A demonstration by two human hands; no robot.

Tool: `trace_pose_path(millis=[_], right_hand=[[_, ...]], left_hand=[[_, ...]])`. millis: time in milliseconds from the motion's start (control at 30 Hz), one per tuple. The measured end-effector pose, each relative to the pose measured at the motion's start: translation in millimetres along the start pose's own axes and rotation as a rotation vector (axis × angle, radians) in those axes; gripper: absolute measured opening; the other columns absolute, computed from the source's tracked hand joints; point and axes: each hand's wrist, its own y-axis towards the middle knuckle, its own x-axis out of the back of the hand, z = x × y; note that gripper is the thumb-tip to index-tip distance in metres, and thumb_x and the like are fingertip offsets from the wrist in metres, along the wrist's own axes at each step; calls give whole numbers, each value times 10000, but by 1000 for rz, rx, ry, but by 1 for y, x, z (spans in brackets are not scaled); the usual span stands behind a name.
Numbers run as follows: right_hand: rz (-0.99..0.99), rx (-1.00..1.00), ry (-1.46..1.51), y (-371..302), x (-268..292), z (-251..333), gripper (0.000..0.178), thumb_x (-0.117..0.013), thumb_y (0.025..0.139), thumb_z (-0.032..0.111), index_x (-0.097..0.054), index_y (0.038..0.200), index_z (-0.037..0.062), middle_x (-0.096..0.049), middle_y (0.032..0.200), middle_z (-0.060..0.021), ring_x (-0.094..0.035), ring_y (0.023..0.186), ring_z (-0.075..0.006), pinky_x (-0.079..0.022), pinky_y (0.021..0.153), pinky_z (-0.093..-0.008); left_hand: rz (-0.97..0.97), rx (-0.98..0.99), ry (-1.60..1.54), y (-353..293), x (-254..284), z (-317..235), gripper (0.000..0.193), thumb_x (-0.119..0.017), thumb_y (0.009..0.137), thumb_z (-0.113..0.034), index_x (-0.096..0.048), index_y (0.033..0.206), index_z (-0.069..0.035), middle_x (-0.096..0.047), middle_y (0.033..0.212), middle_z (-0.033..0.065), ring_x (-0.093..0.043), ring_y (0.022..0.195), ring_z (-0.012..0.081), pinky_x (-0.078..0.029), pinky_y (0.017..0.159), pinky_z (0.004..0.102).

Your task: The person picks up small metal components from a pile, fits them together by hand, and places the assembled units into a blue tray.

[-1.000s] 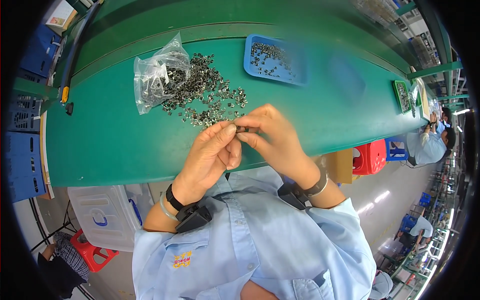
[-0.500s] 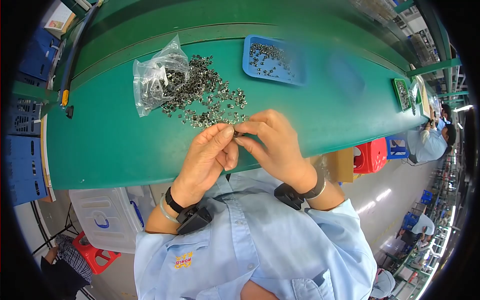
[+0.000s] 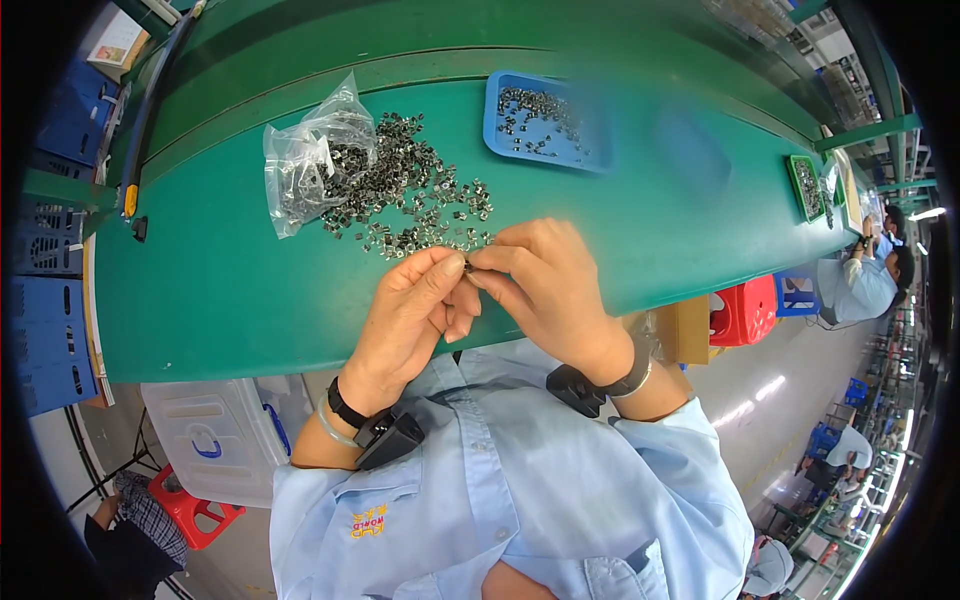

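Note:
My left hand (image 3: 412, 310) and my right hand (image 3: 550, 290) meet over the near part of the green table, fingertips almost touching. Between them is a small dark metal part (image 3: 467, 266), pinched by both hands and mostly covered by the fingers. Just beyond my fingertips spreads a loose pile of small metal parts (image 3: 405, 180), dark and silvery. It spills out of a clear plastic bag (image 3: 295, 175) lying on its side to the left. Farther off, a blue tray (image 3: 492, 125) holds more small metal parts.
The green table (image 3: 240, 310) has a raised ledge along its back. A green tray (image 3: 804, 190) stands at its far right. Below the front edge are a clear lidded box (image 3: 210, 440), red stools (image 3: 745, 310) and a cardboard box (image 3: 685, 330). Other people sit at the right and lower left.
Both hands stay in nearly the same place, still pinching the small part, with only slight finger movement. The pile, bag and trays look unchanged.

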Motion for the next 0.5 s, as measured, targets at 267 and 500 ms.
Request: trace_pose_path(millis=[267, 500], right_hand=[[-60, -3, 56, 1, -8, -2, 245, -737, 677, 52, -619, 886, 103, -588, 849, -33, -559, 760, -221, -418, 652, -336], [-68, 6, 81, 1, -9, -4, 223, -731, 685, 38, -626, 873, 94, -591, 847, -35, -561, 751, -220, -422, 650, -332]], left_hand=[[-30, -14, 1, -2, -4, -2, 239, -498, 970, -253, -556, 984, -22, -603, 720, 61, -524, 558, 95, -405, 479, 208], [-55, -40, -13, -4, -7, -7, 226, -514, 963, -239, -552, 1000, -18, -611, 750, 71, -524, 559, 95, -406, 478, 208]])
